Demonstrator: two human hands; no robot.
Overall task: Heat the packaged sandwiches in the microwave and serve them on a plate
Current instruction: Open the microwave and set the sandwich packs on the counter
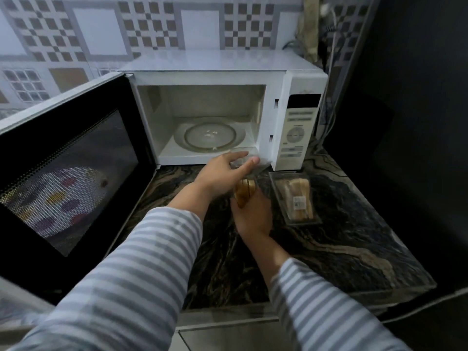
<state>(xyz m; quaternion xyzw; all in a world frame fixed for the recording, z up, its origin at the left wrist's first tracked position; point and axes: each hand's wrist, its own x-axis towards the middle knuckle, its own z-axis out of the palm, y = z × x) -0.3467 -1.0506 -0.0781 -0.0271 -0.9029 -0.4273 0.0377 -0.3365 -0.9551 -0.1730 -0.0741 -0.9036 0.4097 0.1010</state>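
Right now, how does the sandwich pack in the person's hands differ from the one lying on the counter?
The held sandwich pack is gripped by the right hand, its clear lid lifted by the left hand; the counter sandwich pack lies untouched to its right. The held pack is open, while the counter pack is closed. The counter pack shows a white label; none shows on the held one. Both are clear plastic packs holding light-brown sandwiches, in front of the open microwave.

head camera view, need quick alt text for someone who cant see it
Two hands hold a clear sandwich pack before an open white microwave: the left hand grips its top, the right hand its base. A second sandwich pack lies on the dark counter.
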